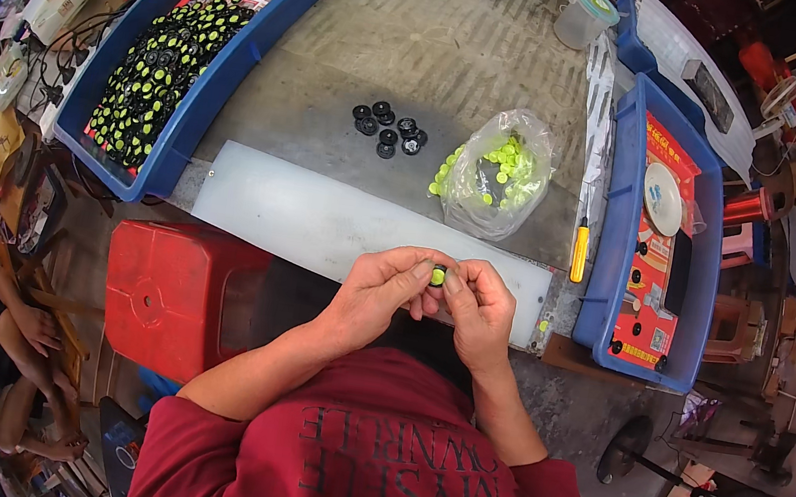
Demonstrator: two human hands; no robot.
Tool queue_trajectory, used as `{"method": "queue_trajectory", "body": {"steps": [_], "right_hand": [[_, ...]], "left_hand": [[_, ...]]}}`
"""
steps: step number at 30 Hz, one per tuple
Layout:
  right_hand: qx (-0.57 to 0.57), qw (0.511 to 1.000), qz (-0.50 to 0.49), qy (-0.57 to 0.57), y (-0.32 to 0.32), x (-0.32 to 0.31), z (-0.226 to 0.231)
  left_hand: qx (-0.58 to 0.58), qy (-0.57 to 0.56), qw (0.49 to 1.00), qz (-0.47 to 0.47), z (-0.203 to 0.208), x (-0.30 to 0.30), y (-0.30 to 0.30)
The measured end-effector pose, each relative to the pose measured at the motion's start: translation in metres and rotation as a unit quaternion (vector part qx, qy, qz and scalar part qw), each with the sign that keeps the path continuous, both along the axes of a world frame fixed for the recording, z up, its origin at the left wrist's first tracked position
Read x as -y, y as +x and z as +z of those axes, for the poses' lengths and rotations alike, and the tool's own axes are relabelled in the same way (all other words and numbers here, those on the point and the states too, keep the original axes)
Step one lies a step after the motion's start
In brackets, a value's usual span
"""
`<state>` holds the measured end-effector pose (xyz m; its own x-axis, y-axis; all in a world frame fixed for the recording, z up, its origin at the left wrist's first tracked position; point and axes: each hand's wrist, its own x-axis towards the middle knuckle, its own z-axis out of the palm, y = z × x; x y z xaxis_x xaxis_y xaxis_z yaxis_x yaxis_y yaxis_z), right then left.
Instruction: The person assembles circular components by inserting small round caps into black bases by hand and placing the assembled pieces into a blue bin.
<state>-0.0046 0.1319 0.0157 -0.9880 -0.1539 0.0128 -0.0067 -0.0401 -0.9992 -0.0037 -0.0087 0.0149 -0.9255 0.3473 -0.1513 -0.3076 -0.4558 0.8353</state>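
Between my two hands, just over the near edge of the table, is a small round black part with a yellow-green disc in its face [438, 276]. My left hand [381, 287] pinches it from one side, and my right hand [479, 304] from the other. Beyond them a white board [313, 209] lies along the table edge. Several black round parts [388, 137] rest loosely on the tabletop. To their right, a clear plastic bag [513, 213] lies open with many yellow-green discs [505, 162] in and beside it.
At the left stands a blue tray [182, 135] heaped with black-and-green parts [165, 72]. A second blue tray [605, 276] at the right holds a white plate [663, 198] and some black parts. A yellow-handled tool [580, 250] lies beside it. Below sits a red stool [160, 298].
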Motion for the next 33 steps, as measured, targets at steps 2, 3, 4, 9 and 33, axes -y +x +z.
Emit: {"method": "queue_trajectory", "body": {"steps": [2, 3, 4, 9, 33], "right_hand": [[0.007, 1.0, -0.003, 0.003, 0.001, -0.001, -0.002], [0.007, 1.0, -0.002, 0.003, 0.001, -0.001, -0.002], [0.002, 1.0, -0.004, 0.008, 0.001, -0.001, -0.003], [0.003, 1.0, -0.009, 0.024, 0.001, -0.002, -0.006], [-0.288, 0.916, 0.003, 0.28, -0.002, 0.002, 0.002]], "left_hand": [[0.001, 0.006, 1.0, -0.004, 0.0, 0.001, 0.0], [0.0, 0.006, 1.0, -0.004, 0.0, 0.001, 0.0], [-0.001, 0.008, 1.0, -0.002, -0.001, 0.001, 0.0], [0.0, -0.03, 0.999, 0.012, 0.001, -0.003, 0.001], [-0.242, -0.278, 0.93, 0.006, 0.01, -0.007, 0.016]]}}
